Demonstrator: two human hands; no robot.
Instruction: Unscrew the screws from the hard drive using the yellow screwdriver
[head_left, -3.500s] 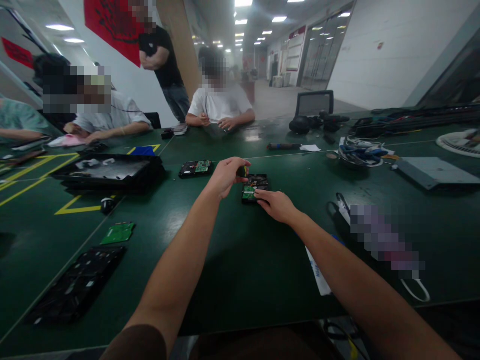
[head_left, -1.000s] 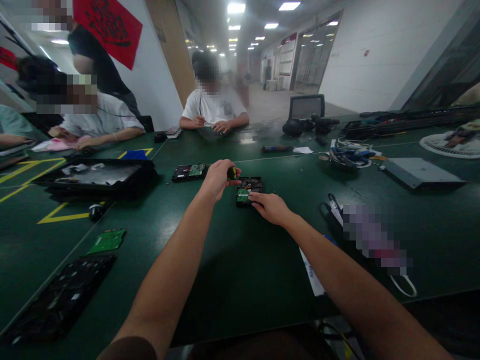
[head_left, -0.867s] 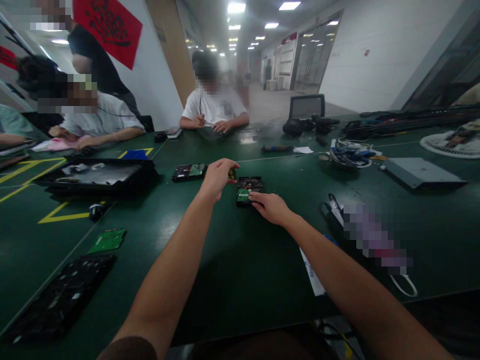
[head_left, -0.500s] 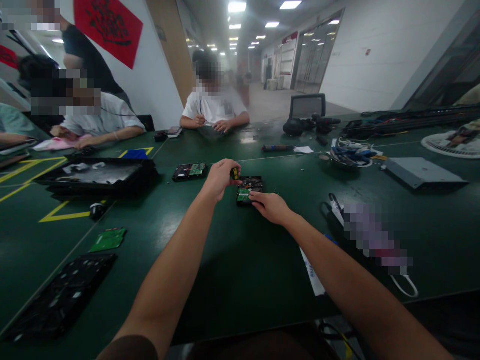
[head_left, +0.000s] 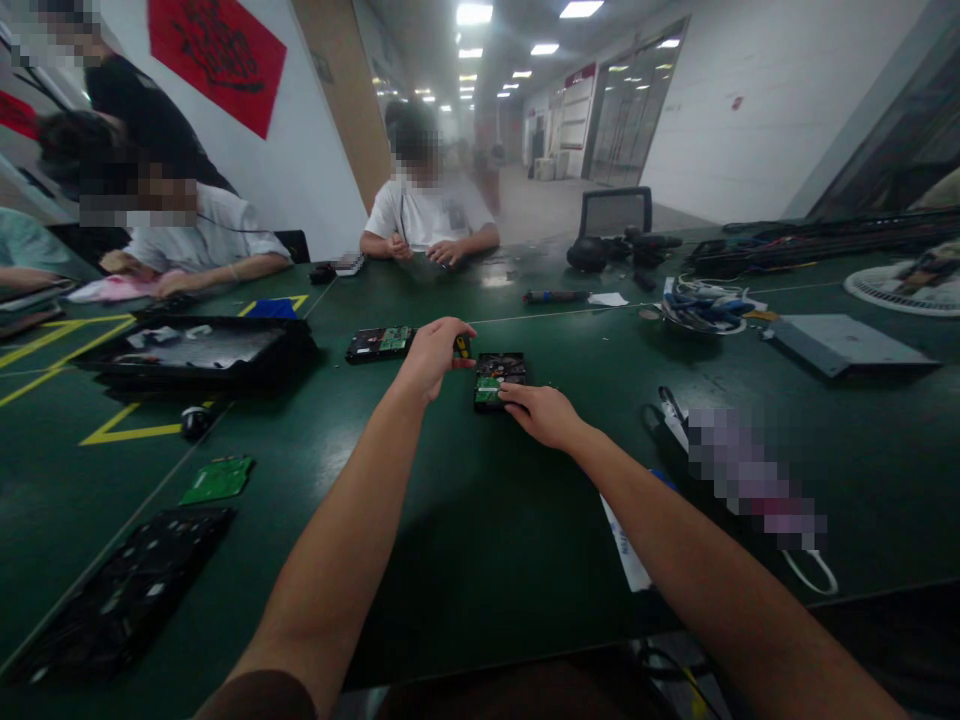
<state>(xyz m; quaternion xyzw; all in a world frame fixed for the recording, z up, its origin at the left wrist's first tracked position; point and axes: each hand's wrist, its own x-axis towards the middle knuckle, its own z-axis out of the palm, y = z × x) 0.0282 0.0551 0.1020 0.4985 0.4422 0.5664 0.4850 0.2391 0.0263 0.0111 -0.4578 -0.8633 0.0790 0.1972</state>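
An opened hard drive (head_left: 501,368) with a green circuit board lies in front of me on the table. My right hand (head_left: 544,410) grips its near right corner, fingertips at the board's edge. Just left of the drive, my left hand (head_left: 441,355) is closed around a black-and-yellow screwdriver (head_left: 463,347). Only part of its handle shows, and its tip cannot be made out. A second hard drive (head_left: 375,344), its green board facing up, lies beyond my left hand.
On the left are a black tray (head_left: 202,350), a loose green circuit board (head_left: 217,480) and a black drive-caddy-like panel (head_left: 127,590). On the right are a bowl of cables (head_left: 705,308), a grey metal box (head_left: 851,345) and a pixelated pouch (head_left: 750,470). People sit across the table.
My left hand has shifted slightly left with the screwdriver, away from the hard drive. My right hand stays on the drive. The standing person at far left has moved left.
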